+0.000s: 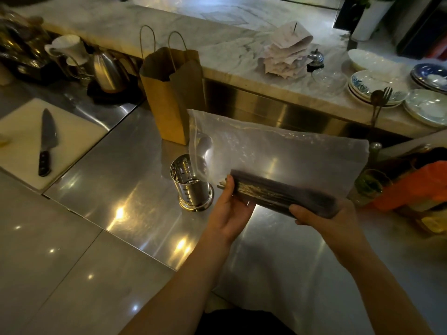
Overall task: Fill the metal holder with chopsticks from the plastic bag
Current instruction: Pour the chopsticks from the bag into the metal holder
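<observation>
Chopsticks (283, 193), a dark bundle lying crosswise in the bottom of a translucent plastic bag (278, 151), are held above a steel desk (125, 189) by a person working with both bare hands. The left hand (232, 211) cups the bundle's near end, its grip closed on the sticks through the plastic with the thumb up along the end; the right hand (324, 218) closes its grip around the far end from below. Held at both ends this way, the bundle stays level and together, and the loose upper part of the bag stands up clear of the fingers.

The metal holder (191, 183), a perforated steel cup, stands upright on the desk just left of the hands, its mouth partly veiled by the bag's hanging corner. It looks to hold no chopsticks yet, so the filling seems not to have started. Its place close to the left hand should keep the transfer short.

A brown paper bag (171, 93) stands behind the holder. A knife (46, 143) lies on a white cutting board (21, 131) well to the left, apart from the work. The bag's opening cannot be made out clearly.
</observation>
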